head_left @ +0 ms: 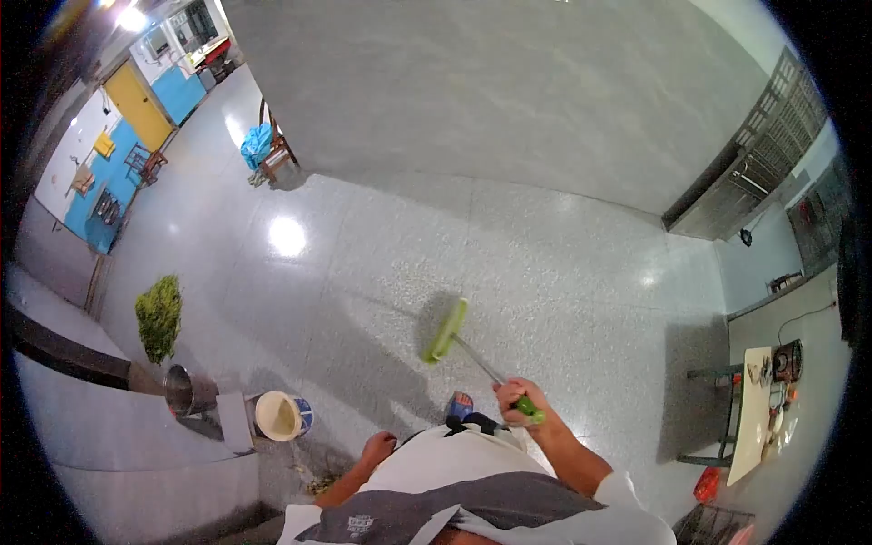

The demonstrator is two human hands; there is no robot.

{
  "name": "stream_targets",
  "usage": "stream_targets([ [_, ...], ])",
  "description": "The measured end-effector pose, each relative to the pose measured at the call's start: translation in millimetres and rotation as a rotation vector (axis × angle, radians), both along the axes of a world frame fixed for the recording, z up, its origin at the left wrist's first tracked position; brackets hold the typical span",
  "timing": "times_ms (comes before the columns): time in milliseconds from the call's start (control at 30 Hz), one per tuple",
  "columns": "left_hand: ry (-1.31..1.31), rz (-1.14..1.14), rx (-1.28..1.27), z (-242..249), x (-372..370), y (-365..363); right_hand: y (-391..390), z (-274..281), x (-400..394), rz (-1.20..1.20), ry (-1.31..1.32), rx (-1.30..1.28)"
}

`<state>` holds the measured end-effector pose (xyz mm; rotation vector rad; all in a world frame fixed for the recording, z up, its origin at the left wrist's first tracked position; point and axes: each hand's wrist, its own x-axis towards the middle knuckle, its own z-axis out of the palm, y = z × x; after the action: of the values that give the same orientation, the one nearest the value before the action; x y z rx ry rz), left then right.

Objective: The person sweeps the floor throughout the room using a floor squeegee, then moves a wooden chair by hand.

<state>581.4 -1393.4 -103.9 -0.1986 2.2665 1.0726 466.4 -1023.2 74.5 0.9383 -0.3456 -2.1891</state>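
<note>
My right hand [522, 403] is wrapped round the green handle end of a roller tool [446, 331]. Its metal rod runs up and left to a light green roller head, held in front of me over the pale floor [381, 272]. My left hand [380, 446] hangs low beside my white and grey shirt, its fingers curled in; whether it holds anything is too small to tell. Left of it stands a white bucket [278, 417] with a blue label and pale contents. A foot in a blue and red shoe [461, 403] shows below the roller.
A metal bucket [189, 391] and a green leafy pile [159, 320] are at left. A wooden chair [278, 156] with a blue bag stands by the grey wall [509, 91]. At right are a table [750, 413] with items and a metal gate [754, 159].
</note>
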Motion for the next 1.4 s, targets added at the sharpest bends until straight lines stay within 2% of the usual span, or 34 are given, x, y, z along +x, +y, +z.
stream_targets([
  [67, -0.034, -0.063, -0.071, -1.8, -14.6, 7.7, 19.0, 13.7, 9.5, -0.064, -0.084, 0.283],
  [100, -0.063, -0.123, -0.145, -3.3, -23.5, 12.4, 24.4, 22.5, 12.0, -0.067, -0.084, 0.288],
  [133, -0.064, -0.126, -0.139, -4.7, -31.8, 16.8, 28.8, 30.9, 14.4, -0.017, -0.072, 0.433],
  [167, 0.058, 0.006, -0.193, -4.0, -39.3, 20.4, 33.0, 34.8, 15.9, 0.034, -0.064, 0.577],
  [200, 0.177, 0.137, -0.248, -2.3, -46.1, 22.4, 38.6, 29.2, 15.4, 0.027, -0.143, 0.573],
  [233, 0.170, 0.131, -0.245, 0.2, -52.7, 22.5, 48.5, 9.5, 20.6, 0.024, -0.152, 0.575],
  [300, 0.266, 0.180, -0.137, 22.9, -74.9, 28.0, 67.5, -29.8, 26.1, 0.269, 0.280, 0.906],
  [333, 0.341, 0.127, -0.163, 31.7, -81.3, 30.6, 69.5, -31.2, 18.9, 0.478, 0.307, 1.076],
  [367, 0.342, 0.125, -0.160, 29.1, -85.5, 30.4, 71.2, -39.3, 13.8, 0.475, 0.306, 1.079],
  [433, 0.200, 0.058, -0.028, 20.6, -93.1, 23.8, 73.3, -74.2, 3.2, 0.460, 0.093, 1.044],
  [467, 0.193, 0.044, -0.032, 19.2, -96.3, 18.2, 72.2, -101.5, -2.8, 0.436, 0.045, 1.017],
  [567, 0.184, 0.082, -0.123, 16.4, -109.9, 7.3, 30.8, -117.6, -29.0, 0.415, -0.040, 1.000],
  [633, 0.072, -0.009, -0.119, 23.1, -123.2, -10.2, 6.7, -203.7, -33.6, 0.565, 0.383, 1.035],
  [700, 0.102, -0.085, -0.151, 18.5, -130.4, -26.4, -60.2, -145.0, -63.8, 0.443, 0.036, 0.884],
  [767, 0.000, -0.129, -0.128, 14.0, -136.1, -42.0, -110.0, -117.4, -78.5, 0.445, 0.315, 0.789],
  [833, -0.015, -0.155, -0.096, 20.7, -152.1, -47.8, -152.3, -129.6, -85.6, 0.517, 0.820, 0.965],
  [867, -0.025, -0.168, -0.060, 26.2, -162.6, -47.0, -166.3, -133.9, -92.1, 0.506, 0.813, 0.971],
  [900, -0.024, -0.178, -0.058, 40.4, -175.9, -39.5, -177.7, -137.7, -99.0, 0.355, 0.828, 0.798],
  [933, 0.072, -0.019, 0.077, 63.2, -190.4, -26.7, -184.3, -139.3, -103.4, 0.208, 0.838, 0.623],
  [967, 0.168, 0.146, 0.214, 88.9, -204.3, -13.7, -183.2, -129.2, -110.6, 0.206, 0.839, 0.625],
  [1033, 0.344, 0.150, 0.320, 152.0, -234.4, 9.3, -176.4, -93.8, -133.1, -0.025, -0.032, -0.359],
  [1067, 0.458, 0.094, 0.357, 177.3, -246.8, 18.9, -179.0, -110.8, -139.8, -0.012, 0.103, -0.380],
  [1100, 0.571, 0.034, 0.392, 203.4, -259.6, 28.3, -178.9, -96.6, -140.4, -0.016, 0.106, -0.377],
  [1167, 0.766, -0.245, 0.510, 273.4, -280.8, 50.5, -176.7, -24.1, -135.7, 0.160, 0.678, 0.661],
  [1200, 0.768, -0.260, 0.517, 276.7, -283.1, 60.4, -175.6, -1.1, -132.7, 0.146, 0.792, 0.898],
  [1267, 0.676, -0.685, 0.557, 279.6, -283.0, 77.2, -177.9, 2.9, -128.4, 0.050, 0.754, 0.931],
  [1300, 0.672, -0.703, 0.565, 271.1, -281.1, 84.0, -179.5, -0.6, -126.2, 0.000, 0.700, 0.899],
  [1367, 0.669, -0.895, 0.533, 249.7, -279.0, 95.8, -178.5, -9.0, -120.1, -0.084, 0.590, 0.872],
  [1400, 0.626, -0.853, 0.590, 245.5, -275.8, 99.7, -177.5, -12.9, -116.9, -0.123, 0.539, 0.869],
])
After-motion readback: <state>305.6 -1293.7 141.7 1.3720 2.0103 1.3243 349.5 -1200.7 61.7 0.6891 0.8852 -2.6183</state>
